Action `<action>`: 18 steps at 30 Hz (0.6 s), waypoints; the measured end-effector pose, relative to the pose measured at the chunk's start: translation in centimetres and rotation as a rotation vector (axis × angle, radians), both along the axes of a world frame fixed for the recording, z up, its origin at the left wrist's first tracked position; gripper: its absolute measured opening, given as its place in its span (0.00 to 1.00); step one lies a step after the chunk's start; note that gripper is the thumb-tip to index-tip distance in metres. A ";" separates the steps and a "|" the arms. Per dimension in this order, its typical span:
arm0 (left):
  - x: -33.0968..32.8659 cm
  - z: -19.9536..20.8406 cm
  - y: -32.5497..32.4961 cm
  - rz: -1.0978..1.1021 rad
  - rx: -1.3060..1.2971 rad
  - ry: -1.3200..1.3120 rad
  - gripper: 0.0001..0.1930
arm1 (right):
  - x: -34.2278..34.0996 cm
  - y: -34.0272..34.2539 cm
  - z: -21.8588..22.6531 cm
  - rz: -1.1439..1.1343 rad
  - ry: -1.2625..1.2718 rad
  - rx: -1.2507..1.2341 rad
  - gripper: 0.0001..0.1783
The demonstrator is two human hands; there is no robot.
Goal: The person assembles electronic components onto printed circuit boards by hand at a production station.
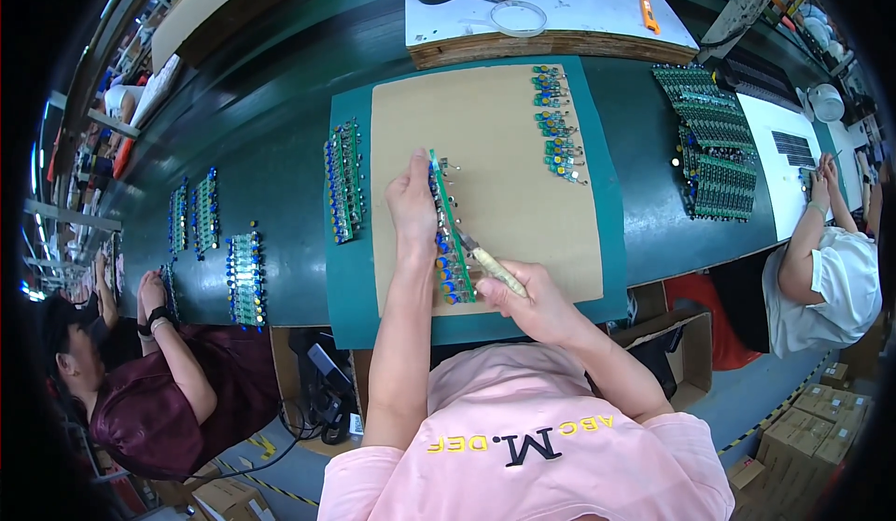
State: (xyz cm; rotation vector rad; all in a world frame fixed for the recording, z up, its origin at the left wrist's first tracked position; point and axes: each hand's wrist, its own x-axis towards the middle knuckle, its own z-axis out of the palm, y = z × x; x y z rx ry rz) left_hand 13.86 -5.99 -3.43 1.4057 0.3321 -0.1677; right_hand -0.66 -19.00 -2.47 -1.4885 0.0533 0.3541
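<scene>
One board (450, 232) lies over the cardboard (485, 110), clamped in the left grip (413, 205); the right grip (525, 297) clasps a tool (500, 272). Probably light, stiff, fragile: hold its edges, sparing the blue components (443, 263).

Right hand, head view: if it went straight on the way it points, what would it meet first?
Likely the long green circuit board with blue components, held by the bare left hand. The slim pale-handled tool in the bare right hand points toward it; the gap in depth is unclear.
</scene>
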 end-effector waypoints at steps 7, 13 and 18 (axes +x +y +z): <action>-0.1 -0.8 -0.5 0.105 0.092 -0.100 0.23 | 0.6 3.3 -1.1 -0.282 -0.477 -0.617 0.11; 0.9 0.5 2.3 0.053 -0.355 -0.047 0.22 | 0.6 -0.5 -0.7 -0.172 -0.176 0.160 0.17; -1.7 2.4 -0.7 -0.344 -0.240 -0.180 0.23 | 3.8 -3.7 0.9 -0.333 -0.173 0.886 0.23</action>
